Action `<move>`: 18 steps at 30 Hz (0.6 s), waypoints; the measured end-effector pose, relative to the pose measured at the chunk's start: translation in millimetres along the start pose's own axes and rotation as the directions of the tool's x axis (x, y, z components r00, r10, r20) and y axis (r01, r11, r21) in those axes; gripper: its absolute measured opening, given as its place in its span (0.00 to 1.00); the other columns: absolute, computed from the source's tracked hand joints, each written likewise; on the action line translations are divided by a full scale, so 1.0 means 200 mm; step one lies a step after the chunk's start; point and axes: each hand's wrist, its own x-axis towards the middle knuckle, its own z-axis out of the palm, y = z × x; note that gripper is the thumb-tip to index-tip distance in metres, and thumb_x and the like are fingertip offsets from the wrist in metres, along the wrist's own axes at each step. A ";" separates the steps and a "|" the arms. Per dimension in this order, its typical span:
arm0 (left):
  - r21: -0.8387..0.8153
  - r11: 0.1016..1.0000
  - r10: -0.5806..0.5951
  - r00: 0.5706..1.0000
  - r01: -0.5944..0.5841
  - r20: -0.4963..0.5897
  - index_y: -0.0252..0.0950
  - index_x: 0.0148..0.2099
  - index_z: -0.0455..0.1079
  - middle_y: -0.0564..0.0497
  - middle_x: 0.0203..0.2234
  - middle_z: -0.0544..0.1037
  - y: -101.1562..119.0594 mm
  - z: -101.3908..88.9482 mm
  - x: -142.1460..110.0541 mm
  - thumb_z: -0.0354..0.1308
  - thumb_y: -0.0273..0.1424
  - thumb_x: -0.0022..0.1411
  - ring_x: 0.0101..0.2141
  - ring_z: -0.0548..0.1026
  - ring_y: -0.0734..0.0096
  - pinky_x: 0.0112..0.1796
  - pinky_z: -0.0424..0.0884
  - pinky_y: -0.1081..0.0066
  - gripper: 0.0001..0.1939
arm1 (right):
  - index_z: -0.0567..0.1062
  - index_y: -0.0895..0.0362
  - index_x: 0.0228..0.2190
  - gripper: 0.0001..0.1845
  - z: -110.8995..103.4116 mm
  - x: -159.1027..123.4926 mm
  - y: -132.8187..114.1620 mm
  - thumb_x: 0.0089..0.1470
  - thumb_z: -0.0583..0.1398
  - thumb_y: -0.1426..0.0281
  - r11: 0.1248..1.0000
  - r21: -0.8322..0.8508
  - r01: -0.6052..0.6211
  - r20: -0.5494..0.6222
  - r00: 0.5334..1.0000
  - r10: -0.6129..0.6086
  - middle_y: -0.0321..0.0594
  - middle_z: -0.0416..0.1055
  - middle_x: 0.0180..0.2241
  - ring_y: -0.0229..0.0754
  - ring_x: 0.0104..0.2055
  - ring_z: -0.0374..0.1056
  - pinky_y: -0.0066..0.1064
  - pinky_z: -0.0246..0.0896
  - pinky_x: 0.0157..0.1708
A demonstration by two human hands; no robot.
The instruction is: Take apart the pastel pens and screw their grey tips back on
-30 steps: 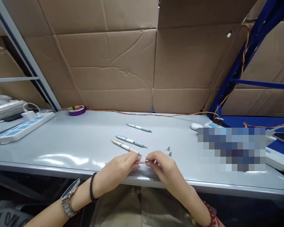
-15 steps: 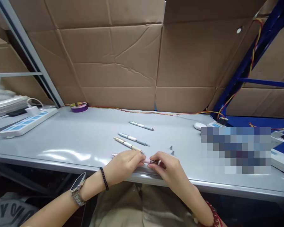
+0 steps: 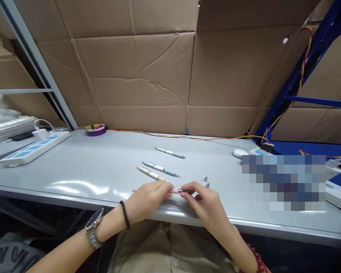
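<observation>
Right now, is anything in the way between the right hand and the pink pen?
Nothing visible. The right hand pinches the pink pen at its metal tip; the left hand holds it farther back. Two small grey cones lie beyond the right hand, not between.

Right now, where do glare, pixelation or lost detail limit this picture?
Head view: white glare streaks the glossy grey tabletop at front left; same view, pixelation masks a patch at right; same view, the slim pink pen shows little fine detail.

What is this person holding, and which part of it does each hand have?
A pink pen: the left grip holds it by the barrel, while the right grip pinches its silver tip with the fingertips.
</observation>
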 end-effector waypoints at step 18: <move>0.041 0.999 0.013 1.000 -0.014 0.023 0.35 0.41 0.62 0.50 0.30 0.74 -0.01 0.02 -0.01 0.41 0.27 0.67 0.30 0.72 0.70 0.28 0.67 0.74 0.08 | 0.73 0.56 0.30 0.08 0.01 0.00 0.00 0.57 0.56 0.67 0.993 -0.106 0.044 -0.009 0.999 -0.045 0.36 0.72 0.26 0.36 0.27 0.67 0.25 0.61 0.27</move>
